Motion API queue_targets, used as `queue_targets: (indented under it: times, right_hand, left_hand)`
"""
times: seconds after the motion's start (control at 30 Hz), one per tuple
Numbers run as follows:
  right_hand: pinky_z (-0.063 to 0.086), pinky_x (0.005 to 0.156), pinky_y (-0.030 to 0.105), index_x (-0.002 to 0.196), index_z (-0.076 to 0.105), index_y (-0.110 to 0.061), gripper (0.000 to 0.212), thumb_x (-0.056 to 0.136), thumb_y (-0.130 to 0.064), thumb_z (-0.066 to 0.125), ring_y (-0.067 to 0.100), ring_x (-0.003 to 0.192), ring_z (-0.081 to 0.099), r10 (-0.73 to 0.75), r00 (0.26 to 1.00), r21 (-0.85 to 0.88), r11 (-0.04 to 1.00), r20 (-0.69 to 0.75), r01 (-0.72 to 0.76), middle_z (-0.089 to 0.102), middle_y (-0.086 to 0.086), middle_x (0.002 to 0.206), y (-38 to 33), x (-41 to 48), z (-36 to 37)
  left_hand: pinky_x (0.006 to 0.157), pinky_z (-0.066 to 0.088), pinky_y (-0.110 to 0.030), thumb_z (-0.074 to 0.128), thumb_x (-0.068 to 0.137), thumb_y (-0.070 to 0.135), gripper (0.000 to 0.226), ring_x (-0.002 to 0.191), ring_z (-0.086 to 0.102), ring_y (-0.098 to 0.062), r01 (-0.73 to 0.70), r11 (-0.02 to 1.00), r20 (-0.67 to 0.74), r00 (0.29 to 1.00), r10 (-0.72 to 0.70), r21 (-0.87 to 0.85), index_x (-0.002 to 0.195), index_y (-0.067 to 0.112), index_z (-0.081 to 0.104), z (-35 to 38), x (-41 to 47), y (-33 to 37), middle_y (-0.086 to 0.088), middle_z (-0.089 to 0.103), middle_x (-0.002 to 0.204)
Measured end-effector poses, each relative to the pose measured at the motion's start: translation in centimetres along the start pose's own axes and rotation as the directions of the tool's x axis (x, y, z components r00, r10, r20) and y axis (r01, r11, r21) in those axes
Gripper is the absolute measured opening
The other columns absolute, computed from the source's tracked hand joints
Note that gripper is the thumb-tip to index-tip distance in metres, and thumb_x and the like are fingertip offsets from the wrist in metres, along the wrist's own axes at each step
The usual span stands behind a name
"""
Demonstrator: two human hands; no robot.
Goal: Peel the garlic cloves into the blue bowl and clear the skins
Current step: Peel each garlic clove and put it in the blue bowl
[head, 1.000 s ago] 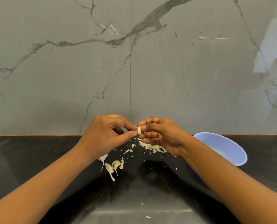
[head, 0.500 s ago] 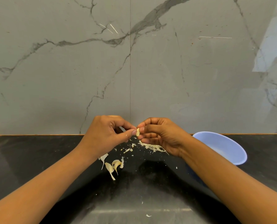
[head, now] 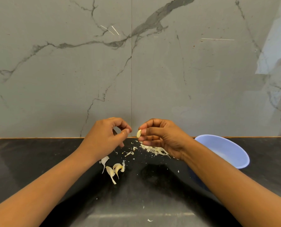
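Grey marble with dark veins makes the wall (head: 169,79) behind, smooth and matt, and the frame cuts it on three sides. Below it the black stone counter (head: 38,161) is glossy, and its near edge is out of view. Your two forearms come in from the lower corners, so the elbows are cut off. The blue bowl (head: 226,149) stands on the counter to the right. It is round, of smooth plastic, and your right forearm hides its near-left part; what lies inside I cannot make out.

Your right hand (head: 161,136) is curled, and its thumb and fingertips clamp the garlic clove (head: 139,133) above the counter, left of the bowl. The clove is pale, glossy and bean-shaped, and the fingers cover its right side. Your left hand (head: 103,138) is just beside it and does not touch it. Its thumb and forefinger tips are pressed together; if they pinch any skin, it is too small to see.

Dry, papery skins (head: 154,150) lie in a ragged heap under the right hand, partly hidden by it. Several unpeeled cloves (head: 115,169), curved with pointed tails, lie under the left wrist. One white flake (head: 123,133) sticks on the left thumb.
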State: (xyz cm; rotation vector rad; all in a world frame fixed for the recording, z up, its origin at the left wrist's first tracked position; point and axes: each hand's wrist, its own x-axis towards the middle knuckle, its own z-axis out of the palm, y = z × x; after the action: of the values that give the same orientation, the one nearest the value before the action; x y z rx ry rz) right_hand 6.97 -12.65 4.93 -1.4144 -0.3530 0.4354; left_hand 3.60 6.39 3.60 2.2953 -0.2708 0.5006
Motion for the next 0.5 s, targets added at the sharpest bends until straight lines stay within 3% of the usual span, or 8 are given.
queue_targets:
  times: [0.13,0.23,0.4,0.5]
  right_hand:
    - [0.059,0.063,0.025,0.084,0.066,-0.006,0.008,0.082,0.002,0.065,0.017,0.07,0.071,-0.088,0.996,0.018,0.996,-0.021,0.089,0.073,0.01,0.08,0.0,0.0,0.0]
    - [0.058,0.06,0.022,0.084,0.065,-0.006,0.008,0.081,0.001,0.065,0.016,0.07,0.071,-0.141,0.99,0.033,0.989,-0.027,0.142,0.073,0.008,0.078,0.1,0.0,0.1]
    - [0.058,0.063,0.024,0.086,0.064,-0.006,0.009,0.082,0.001,0.066,0.016,0.074,0.072,-0.21,0.977,-0.043,0.977,-0.025,0.209,0.073,0.005,0.078,0.3,0.1,0.1]
    - [0.06,0.066,0.029,0.086,0.066,-0.009,0.007,0.082,-0.006,0.07,0.018,0.075,0.072,-0.354,0.935,-0.336,0.882,-0.008,0.331,0.072,0.006,0.079,0.3,0.0,0.0]
  left_hand:
    - [0.054,0.055,-0.025,0.062,0.091,0.019,0.011,0.069,0.071,-0.017,0.096,0.952,0.082,0.994,-0.075,-0.289,0.098,0.022,0.07,-0.4,0.0,0.6,0.0,0.073,0.088]
    - [0.054,0.056,-0.024,0.068,0.074,0.03,0.022,0.07,0.072,-0.018,0.099,0.909,0.092,0.993,-0.067,-0.406,0.092,0.019,0.073,-0.2,-0.4,1.1,-0.003,0.075,0.08]
    - [0.053,0.054,-0.019,0.069,0.07,0.032,0.024,0.062,0.07,-0.014,0.072,0.918,0.026,0.997,-0.067,-0.39,0.088,0.017,0.074,0.0,-0.3,1.2,-0.002,0.073,0.069]
    - [0.056,0.056,-0.021,0.072,0.076,0.029,0.015,0.064,0.071,-0.016,0.042,0.949,-0.025,0.998,-0.052,-0.313,0.087,0.02,0.074,0.0,-0.4,0.9,-0.001,0.073,0.069]
